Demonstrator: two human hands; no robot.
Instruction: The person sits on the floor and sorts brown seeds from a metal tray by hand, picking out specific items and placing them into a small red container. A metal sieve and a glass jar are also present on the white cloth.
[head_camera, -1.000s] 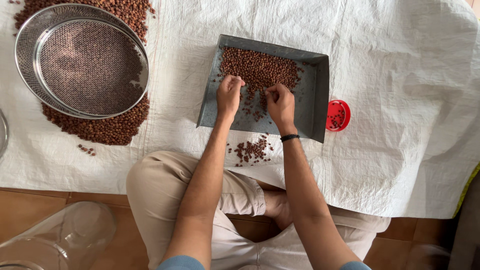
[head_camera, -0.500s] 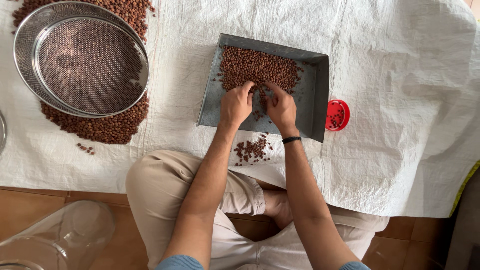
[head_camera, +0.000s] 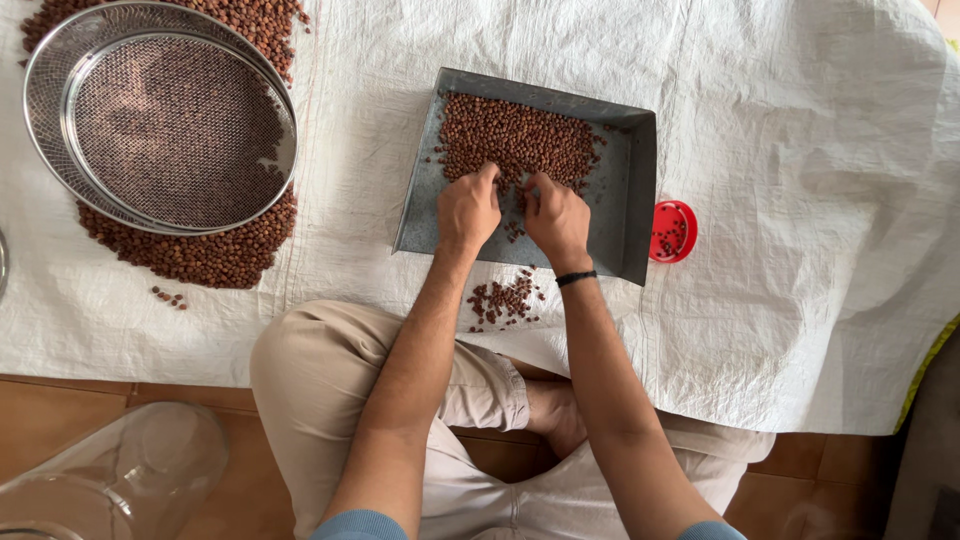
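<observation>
Brown beans (head_camera: 515, 135) are lying heaped at the far end of the grey tray (head_camera: 630, 200), just beyond my fingertips. I'm curling my left hand (head_camera: 468, 210) and right hand (head_camera: 556, 220) loosely, raking at the heap's near edge; neither is nearer.

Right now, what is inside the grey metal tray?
The grey metal tray holds a heap of small brown seeds at its far end. The left hand and right hand rest among them; whatever lies beneath the hands is covered.
</observation>
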